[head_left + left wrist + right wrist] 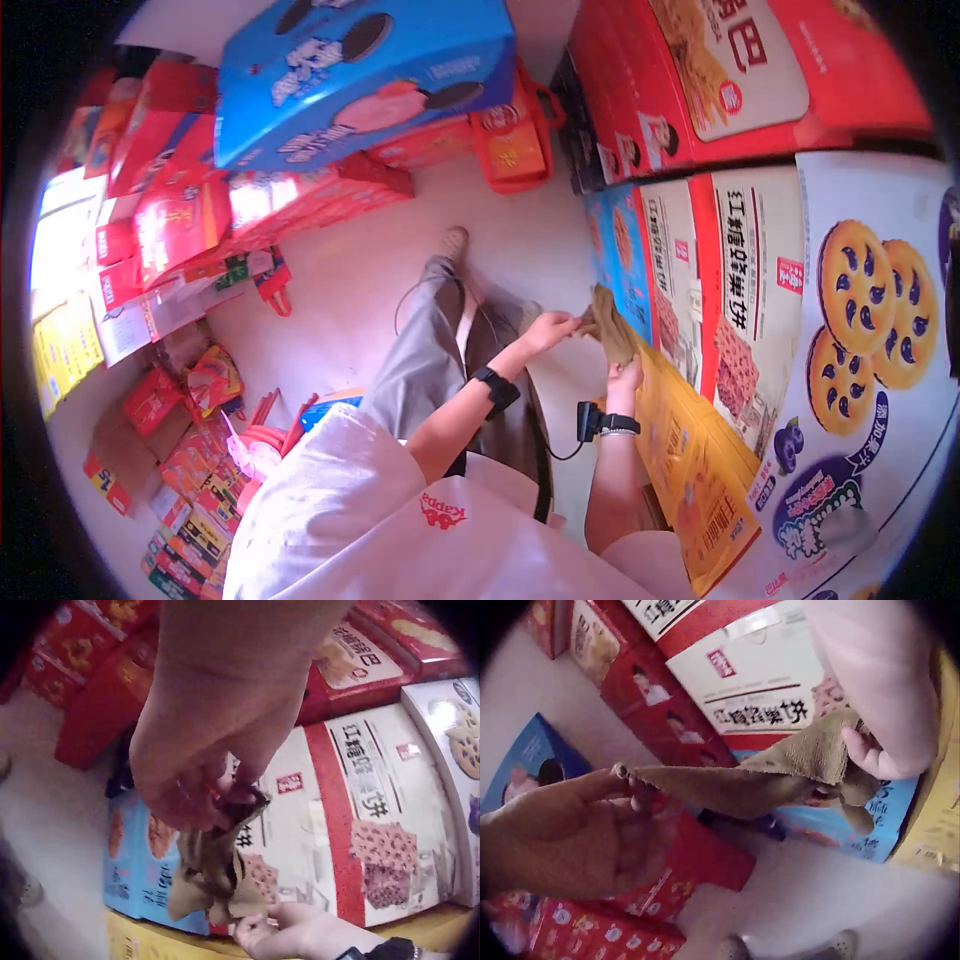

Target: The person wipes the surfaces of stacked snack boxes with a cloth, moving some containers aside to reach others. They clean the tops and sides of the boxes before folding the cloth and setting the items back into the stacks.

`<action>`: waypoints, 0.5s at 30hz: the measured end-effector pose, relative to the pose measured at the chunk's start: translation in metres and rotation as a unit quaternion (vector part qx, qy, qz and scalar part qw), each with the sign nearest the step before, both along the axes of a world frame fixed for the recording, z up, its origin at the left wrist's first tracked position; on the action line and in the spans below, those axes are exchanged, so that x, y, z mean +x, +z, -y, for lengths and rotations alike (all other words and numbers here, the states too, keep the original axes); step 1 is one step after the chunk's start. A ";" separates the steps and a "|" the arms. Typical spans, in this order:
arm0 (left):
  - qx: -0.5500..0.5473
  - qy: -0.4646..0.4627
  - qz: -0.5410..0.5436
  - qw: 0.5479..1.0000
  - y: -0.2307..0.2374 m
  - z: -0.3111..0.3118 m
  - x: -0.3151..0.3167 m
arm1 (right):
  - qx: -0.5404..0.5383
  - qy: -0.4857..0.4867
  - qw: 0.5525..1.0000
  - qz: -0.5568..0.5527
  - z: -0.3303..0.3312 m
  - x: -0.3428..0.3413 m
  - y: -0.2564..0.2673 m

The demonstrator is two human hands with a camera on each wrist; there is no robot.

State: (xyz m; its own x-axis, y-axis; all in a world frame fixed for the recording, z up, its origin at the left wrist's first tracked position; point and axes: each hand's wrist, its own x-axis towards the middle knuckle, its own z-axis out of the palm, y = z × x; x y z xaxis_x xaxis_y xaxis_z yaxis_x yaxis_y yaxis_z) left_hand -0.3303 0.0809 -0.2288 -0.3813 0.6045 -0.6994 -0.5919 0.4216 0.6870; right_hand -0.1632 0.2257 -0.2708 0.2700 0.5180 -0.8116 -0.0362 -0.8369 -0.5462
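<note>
A brown terry cloth [612,335] is stretched between both hands, in front of the stacked boxes on the right. My left hand [549,331] pinches one end of it between thumb and fingertips. In the right wrist view, that left hand [577,832] has the cloth's narrow twisted corner at its fingertips. My right hand [625,377] grips the other, wider end, just above a yellow box [695,460]. Seen from the left wrist, the cloth [214,877] hangs in folds with the right hand [281,930] at its lower edge.
White and red cracker boxes [755,290], a blue box [622,250] and a biscuit carton [880,450] stand at the right. A large blue carton [360,85] is ahead. Red packages [180,220] line the left, with pale floor [340,290] between.
</note>
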 end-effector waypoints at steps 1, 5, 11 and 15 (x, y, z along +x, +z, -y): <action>-0.039 -0.035 -0.030 0.998 -0.002 0.019 -0.010 | -0.001 0.006 1.000 -0.014 0.012 -0.010 0.005; -0.115 -0.119 -0.183 0.969 0.011 0.072 -0.045 | -0.043 0.107 0.992 -0.058 0.043 -0.052 0.017; -0.126 -0.133 -0.247 0.952 0.066 0.101 -0.115 | 0.149 0.327 0.933 -0.019 0.057 -0.130 0.108; -0.095 -0.110 -0.311 0.939 0.106 0.124 -0.149 | 0.307 0.473 0.826 0.011 0.048 -0.168 0.159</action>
